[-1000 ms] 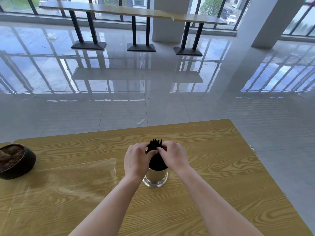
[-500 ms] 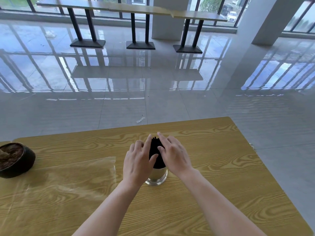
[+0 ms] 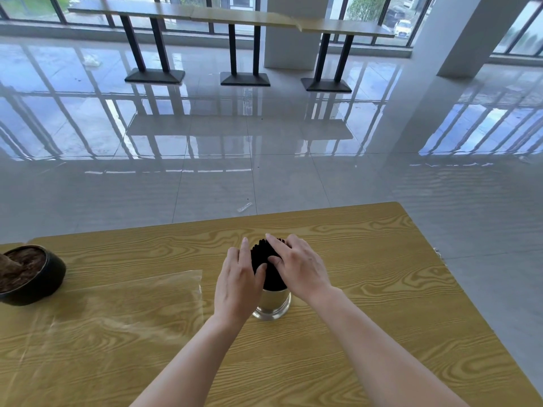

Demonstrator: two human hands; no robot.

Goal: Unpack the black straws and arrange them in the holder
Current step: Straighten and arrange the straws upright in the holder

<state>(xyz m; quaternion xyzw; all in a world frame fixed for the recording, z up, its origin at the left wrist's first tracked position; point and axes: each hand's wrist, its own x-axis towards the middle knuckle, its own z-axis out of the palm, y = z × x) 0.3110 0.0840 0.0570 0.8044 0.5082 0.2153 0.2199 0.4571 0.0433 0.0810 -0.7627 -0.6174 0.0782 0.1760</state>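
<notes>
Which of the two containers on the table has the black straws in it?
The shiny metal holder between the left hand and right hand; black straws stand in it. The dark bowl at the left edge holds something brown.

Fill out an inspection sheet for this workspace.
Surface: wood-grain table.
Job's things: black straws stand bundled in the metal holder.
Clutter: clear wrapper lies flat left of the holder; dark bowl at the left edge.
Grip: left hand and right hand, fingers straight, touch the straws from either side.
Cables: nothing seen.
Surroundings: glossy tiled floor; bar tables by the windows.
</notes>
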